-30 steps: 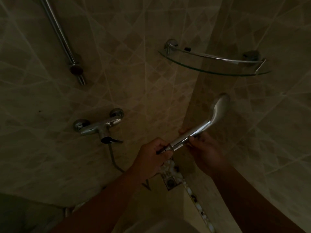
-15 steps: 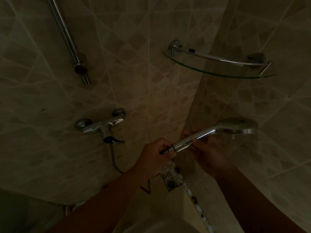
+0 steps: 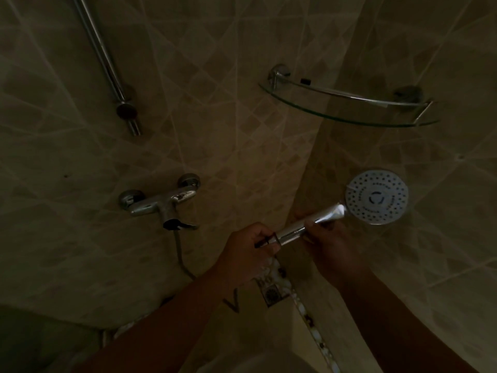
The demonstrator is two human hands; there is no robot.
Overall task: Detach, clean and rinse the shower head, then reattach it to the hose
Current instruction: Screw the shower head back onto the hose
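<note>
— Starting at the left: what hangs on the wall?

— A chrome slide rail (image 3: 107,63) runs down at a slant and ends in a dark knob. Below it sits the mixer tap (image 3: 161,203), and the hose (image 3: 179,254) drops from its underside, then passes behind the left forearm.

— Any containers?

— Only the glass corner shelf (image 3: 347,114) with its chrome guard bar, up at the right. One small dark bit sits on the bar; I cannot tell what it is.

— Room to move?

— The two tiled walls meet in a corner just behind the hands. The floor drain (image 3: 271,293) lies below, beside a mosaic strip.

— And the hands?

— The left hand (image 3: 247,254) has its fingers curled round the dark fitting at the handle's end. The right hand (image 3: 330,243) grips the chrome handle just beyond it, thumb on top.

— The shower head itself?

— The shower head (image 3: 376,197) is held between the tap and the right wall, under the shelf. Its round pale face, ringed with small nozzle holes around a central disc, is turned toward the camera, and the handle is bright chrome.
</note>
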